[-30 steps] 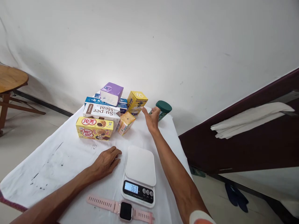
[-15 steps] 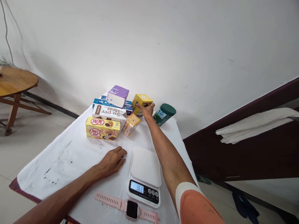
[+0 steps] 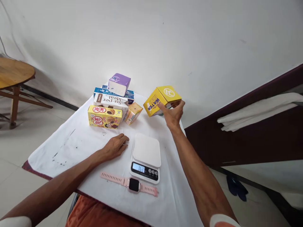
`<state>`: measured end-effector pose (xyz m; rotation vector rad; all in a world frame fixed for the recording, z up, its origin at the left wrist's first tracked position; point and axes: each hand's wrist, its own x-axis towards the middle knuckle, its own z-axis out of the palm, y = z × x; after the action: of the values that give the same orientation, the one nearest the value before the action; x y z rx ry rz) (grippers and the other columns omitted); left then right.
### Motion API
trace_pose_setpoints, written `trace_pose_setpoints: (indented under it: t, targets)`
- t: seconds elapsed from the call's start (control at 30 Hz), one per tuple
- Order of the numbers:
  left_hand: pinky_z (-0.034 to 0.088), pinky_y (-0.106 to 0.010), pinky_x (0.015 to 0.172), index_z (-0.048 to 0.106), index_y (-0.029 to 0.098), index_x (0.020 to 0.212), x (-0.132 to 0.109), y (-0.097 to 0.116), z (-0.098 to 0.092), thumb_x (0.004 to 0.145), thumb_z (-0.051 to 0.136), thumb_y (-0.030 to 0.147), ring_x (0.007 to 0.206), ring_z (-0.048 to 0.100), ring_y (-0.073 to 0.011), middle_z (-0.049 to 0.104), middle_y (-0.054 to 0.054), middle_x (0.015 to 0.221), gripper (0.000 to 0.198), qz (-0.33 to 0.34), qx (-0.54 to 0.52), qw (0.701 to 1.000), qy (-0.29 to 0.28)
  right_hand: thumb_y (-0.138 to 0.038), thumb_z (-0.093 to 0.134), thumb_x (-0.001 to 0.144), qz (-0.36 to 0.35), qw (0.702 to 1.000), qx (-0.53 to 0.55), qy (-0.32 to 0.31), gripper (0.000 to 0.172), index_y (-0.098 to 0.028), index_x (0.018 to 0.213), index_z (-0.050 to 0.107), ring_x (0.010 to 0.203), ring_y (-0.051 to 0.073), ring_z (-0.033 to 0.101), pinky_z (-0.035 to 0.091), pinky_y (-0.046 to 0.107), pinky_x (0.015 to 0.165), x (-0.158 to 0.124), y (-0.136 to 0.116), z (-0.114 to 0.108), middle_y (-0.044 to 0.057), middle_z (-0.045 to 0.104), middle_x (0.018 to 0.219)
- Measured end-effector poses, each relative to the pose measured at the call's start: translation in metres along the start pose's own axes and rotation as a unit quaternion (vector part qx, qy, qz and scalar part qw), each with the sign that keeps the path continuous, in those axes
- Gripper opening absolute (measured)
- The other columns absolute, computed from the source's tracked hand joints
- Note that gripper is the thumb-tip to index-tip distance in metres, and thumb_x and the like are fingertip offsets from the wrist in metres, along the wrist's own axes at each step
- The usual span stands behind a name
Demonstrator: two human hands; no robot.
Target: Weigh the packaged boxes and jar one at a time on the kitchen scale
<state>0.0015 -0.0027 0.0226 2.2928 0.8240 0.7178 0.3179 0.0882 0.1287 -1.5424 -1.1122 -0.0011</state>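
My right hand [image 3: 173,114] grips a yellow box [image 3: 161,99] printed "WATER" and holds it lifted and tilted above the far right of the white-covered table [image 3: 71,148]. Resting palm down on the cloth is my left hand [image 3: 115,147], fingers together, just left of a white kitchen scale [image 3: 146,157] whose display reads 363. Nothing is on the scale's plate. A pink smartwatch [image 3: 131,184] lies flat in front of the scale.
A pile of boxes sits at the table's far end: a yellow snack box [image 3: 104,117], a white "Su-per Meal" box [image 3: 110,102], a purple box [image 3: 119,84], a small orange carton [image 3: 133,113]. A wooden table [image 3: 13,77] stands at left, a dark bed frame [image 3: 248,135] at right.
My right hand has taken the yellow box from the pile and lifted it to the right, where it now hides the green canister. My left hand has stayed put.
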Motion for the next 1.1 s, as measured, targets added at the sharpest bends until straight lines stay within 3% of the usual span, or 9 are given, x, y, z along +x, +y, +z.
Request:
trace_pose_setpoints:
  t: [0.2,0.37,0.5,0.73,0.93,1.1]
  targets:
    - [0.053,-0.032,0.08,0.065,0.018,0.115,0.0,-0.003,-0.001,0.097,0.057,0.017,0.083,0.065,-0.018,0.066,-0.005,0.1,0.02,0.01,0.011,1.0,0.009,-0.062,0.095,0.058,0.006,0.996,0.053,-0.064,0.081,-0.026,0.118,0.053,0.116,0.032,0.069,0.06,0.055,0.101,-0.066,-0.045,-0.084,0.013,0.07,0.126]
    - [0.053,-0.031,0.079,0.066,0.019,0.114,0.0,-0.004,-0.002,0.096,0.058,0.017,0.082,0.065,-0.0177,0.065,-0.004,0.098,0.02,0.013,0.014,1.0,0.018,-0.054,0.099,0.057,0.07,0.985,0.092,-0.131,0.079,-0.025,0.117,0.058,0.116,0.033,0.071,0.066,0.05,0.087,-0.127,-0.073,-0.125,0.012,0.072,0.125]
    - [0.053,-0.032,0.079,0.066,0.018,0.113,0.001,-0.004,-0.002,0.095,0.058,0.017,0.081,0.064,-0.0177,0.065,-0.005,0.097,0.02,0.011,0.022,1.0,0.015,-0.054,0.099,0.056,0.096,0.98,0.08,-0.155,0.08,-0.026,0.119,0.058,0.115,0.033,0.07,0.067,0.046,0.08,-0.156,-0.08,-0.137,0.011,0.071,0.125]
    - [0.054,-0.033,0.079,0.066,0.018,0.114,0.001,-0.006,-0.001,0.096,0.057,0.018,0.08,0.065,-0.0179,0.065,-0.005,0.097,0.02,0.013,0.017,1.0,0.014,-0.058,0.097,0.057,0.104,0.983,0.033,-0.148,0.087,-0.027,0.126,0.054,0.119,0.035,0.069,0.065,0.053,0.089,-0.168,-0.085,-0.135,0.013,0.07,0.13]
    - [0.053,-0.033,0.078,0.066,0.018,0.113,0.002,-0.005,-0.002,0.095,0.058,0.019,0.079,0.064,-0.0176,0.066,-0.005,0.099,0.02,0.007,0.018,1.0,0.009,-0.059,0.097,0.057,0.118,0.979,0.072,-0.148,0.119,-0.032,0.156,0.037,0.145,0.039,0.055,0.054,0.062,0.108,-0.177,-0.072,-0.153,0.018,0.052,0.161]
    - [0.053,-0.033,0.079,0.066,0.019,0.112,0.001,-0.003,-0.004,0.095,0.058,0.019,0.08,0.063,-0.0176,0.065,-0.005,0.097,0.019,0.01,0.021,1.0,0.011,-0.065,0.087,0.073,0.112,0.98,0.15,-0.068,0.101,-0.03,0.155,0.041,0.15,0.038,0.05,0.049,0.063,0.114,-0.184,-0.06,-0.172,0.02,0.049,0.163]
